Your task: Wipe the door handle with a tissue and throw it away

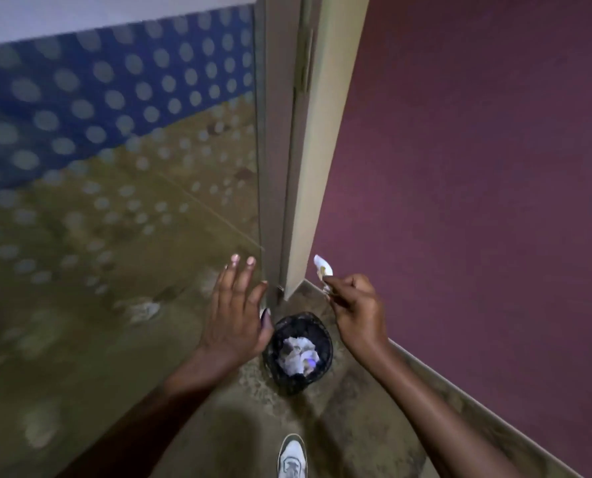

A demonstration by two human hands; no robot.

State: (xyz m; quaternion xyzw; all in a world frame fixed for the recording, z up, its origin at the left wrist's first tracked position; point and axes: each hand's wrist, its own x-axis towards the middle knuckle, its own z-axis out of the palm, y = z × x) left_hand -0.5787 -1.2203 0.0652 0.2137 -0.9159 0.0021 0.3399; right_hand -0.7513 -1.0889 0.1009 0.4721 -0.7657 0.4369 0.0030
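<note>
We look steeply down from head height, close over a black bin [299, 351] beside the door frame [280, 167].

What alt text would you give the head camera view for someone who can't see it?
A right hand pinches a crumpled tissue above a small black bin already holding white paper. The empty left hand hovers open beside a glass door's edge.

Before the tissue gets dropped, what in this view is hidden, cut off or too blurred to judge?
- Door handle: not in the head view; only the door edge shows.
- Tissue: partly hidden by the right hand, so its dirt can't be judged.
- Bin: near rim covered by the left hand; depth under the paper unseen.
- Glass panel: motion-blurred.
- Shoe: cut off by the bottom edge.
</note>
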